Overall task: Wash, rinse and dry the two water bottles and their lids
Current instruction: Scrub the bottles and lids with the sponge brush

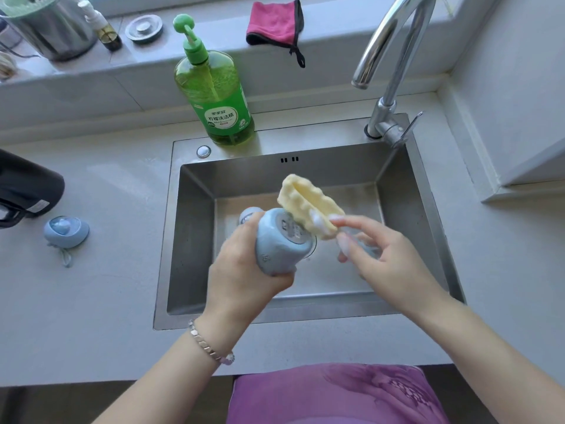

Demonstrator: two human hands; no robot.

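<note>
Over the steel sink (195, 228) my left hand (244, 276) grips a light blue water bottle (279, 243), its metal base turned up towards me. My right hand (385, 255) pinches a yellow ridged sponge (308, 203) with foam on it, and the sponge touches the bottle's base. A blue lid (65, 231) with a cord lies on the counter to the left. A dark bottle (27, 188) lies on its side at the left edge, partly out of view.
A green dish soap pump bottle (215, 96) stands behind the sink. The chrome tap (388, 56) arches over the right rear corner. On the back ledge lie a pink cloth (275, 22), a drain plug (143, 29), a small spray bottle (102, 26) and a steel pot (52, 29).
</note>
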